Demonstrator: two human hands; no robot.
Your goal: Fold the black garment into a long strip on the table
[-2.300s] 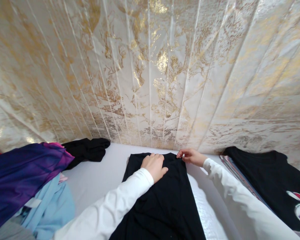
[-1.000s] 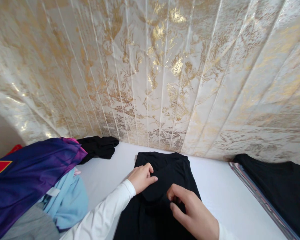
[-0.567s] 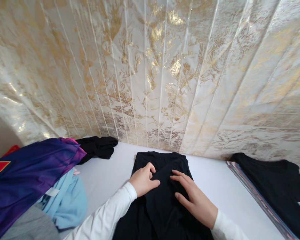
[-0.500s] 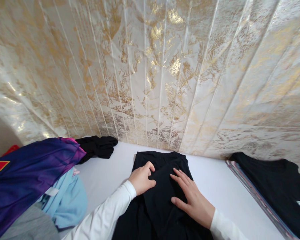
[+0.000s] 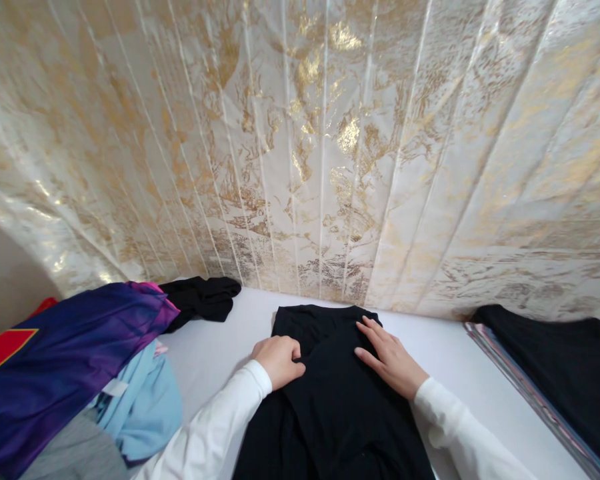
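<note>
black garment (image 5: 330,400) lies flat mid-table (image 5: 215,353), its far edge near the gold wall (image 5: 300,167). left hand (image 5: 279,360) has fingers curled, pinching a fold at its left edge; right hand (image 5: 391,357) rests flat, fingers spread, holding nothing. judged soft, light and limp; best gripped at edges or folds.

So the desk (image 5: 445,363) is plain white and pushed right up against the wall. In the middle a black garment (image 5: 330,400) is spread flat on it. On the left there's a heap: a purple-blue cloth (image 5: 65,360) over a light blue piece (image 5: 140,407), with a crumpled black piece (image 5: 203,299) just behind. On the right, a stack of folded clothes (image 5: 555,373) with a black one on top.
</note>
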